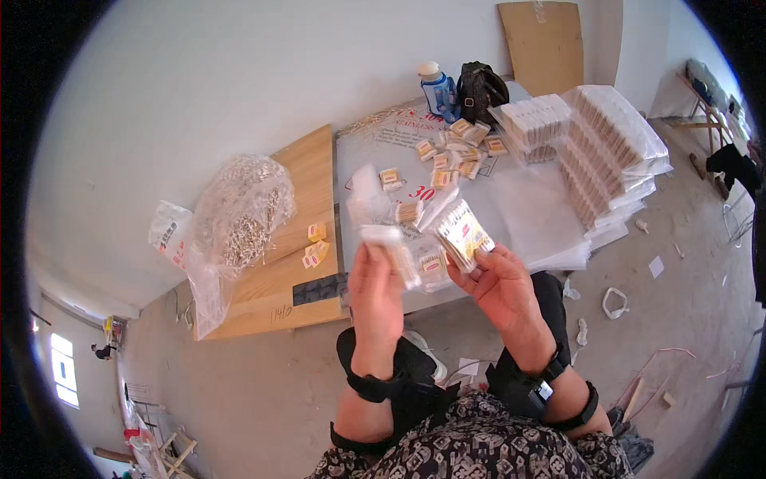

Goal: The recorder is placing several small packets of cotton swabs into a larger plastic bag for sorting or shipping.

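Observation:
Near the table's front edge my left hand (pixel 375 299) is closed on a small clear bag of cotton swabs (pixel 401 259), smeared by motion. My right hand (pixel 507 295) pinches a pack of cotton swabs (pixel 465 235) between thumb and fingers; a yellow and white label shows through its clear plastic. The two packs are apart, tilted above the table. Just below and between them lies another labelled swab pack (pixel 433 268). Behind, a short bundle of swabs (pixel 408 211) rests beside a clear plastic bag (pixel 367 194).
Several labelled packs (pixel 443 177) lie heaped farther back, before a blue bottle (pixel 437 92) and black backpack (pixel 481 94). Tall stacks of bagged swabs (pixel 610 152) stand at right. Leftward, a wooden board (pixel 311 199) bears a big bag of loose swabs (pixel 247 211) and yellow labels (pixel 317 253).

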Tool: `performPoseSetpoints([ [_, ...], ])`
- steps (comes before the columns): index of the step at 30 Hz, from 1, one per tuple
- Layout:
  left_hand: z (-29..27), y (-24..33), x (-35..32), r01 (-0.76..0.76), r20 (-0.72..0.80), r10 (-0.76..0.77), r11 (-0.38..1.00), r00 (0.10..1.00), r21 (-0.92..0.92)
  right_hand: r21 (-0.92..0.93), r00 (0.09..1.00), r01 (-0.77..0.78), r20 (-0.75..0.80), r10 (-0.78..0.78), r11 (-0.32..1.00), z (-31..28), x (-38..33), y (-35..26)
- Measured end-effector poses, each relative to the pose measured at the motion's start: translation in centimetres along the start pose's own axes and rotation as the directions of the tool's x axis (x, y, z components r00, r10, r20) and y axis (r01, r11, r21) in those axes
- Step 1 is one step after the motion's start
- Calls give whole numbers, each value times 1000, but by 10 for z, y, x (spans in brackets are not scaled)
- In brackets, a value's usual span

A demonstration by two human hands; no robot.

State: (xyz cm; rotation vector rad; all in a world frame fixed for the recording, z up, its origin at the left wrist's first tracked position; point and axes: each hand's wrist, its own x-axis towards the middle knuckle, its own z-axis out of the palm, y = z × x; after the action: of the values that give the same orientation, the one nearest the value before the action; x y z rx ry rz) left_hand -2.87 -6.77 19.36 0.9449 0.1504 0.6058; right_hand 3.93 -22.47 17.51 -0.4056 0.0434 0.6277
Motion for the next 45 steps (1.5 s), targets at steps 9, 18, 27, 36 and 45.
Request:
performPoseSetpoints([
  [9, 30, -24, -27, 25, -15, -28, 989, 999, -143, -145, 992, 125, 26, -123, 982, -15, -12, 33],
  [18, 30, -23, -30, -66, -74, 72, 994, 995, 83, 44, 973, -37, 227, 26, 998, -16, -21, 32],
  [27, 22, -11, -22, -85, -62, 95, 985, 994, 153, -59, 994, -64, 90, 69, 996, -33, -9, 28],
  [36, 15, 15, -11, -100, 19, 100, 929, 995, 357, -525, 998, -2, -57, -33, 851, -25, -13, 22],
  [45, -2, -21, -25, 52, -152, -59, 997, 987, -53, 72, 991, 36, -128, -26, 997, -20, -13, 35],
])
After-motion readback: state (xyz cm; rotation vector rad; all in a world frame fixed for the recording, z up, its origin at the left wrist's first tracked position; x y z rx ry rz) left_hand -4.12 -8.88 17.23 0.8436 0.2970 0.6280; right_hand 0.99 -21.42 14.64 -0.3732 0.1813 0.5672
